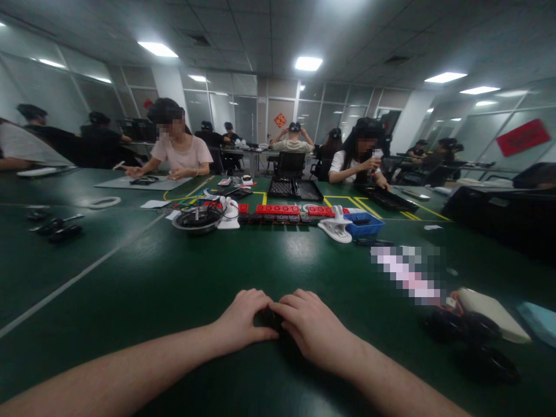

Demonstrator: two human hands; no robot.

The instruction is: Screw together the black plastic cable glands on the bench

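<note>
My left hand point(243, 321) and my right hand point(310, 327) rest together on the dark green table point(143, 278) near its front edge. Both hands have their fingers curled over a small dark object point(271, 318) between them. Most of that object is hidden by the fingers, so I cannot name it. Both forearms stretch in from the bottom of the view.
Red and black blocks point(278, 213), a blue bin point(364, 225), a white clip device point(336, 227) and a round dark dish point(197, 219) lie across the table's middle. Dark parts and a white box point(493, 313) sit at the right. Several people work at the far side.
</note>
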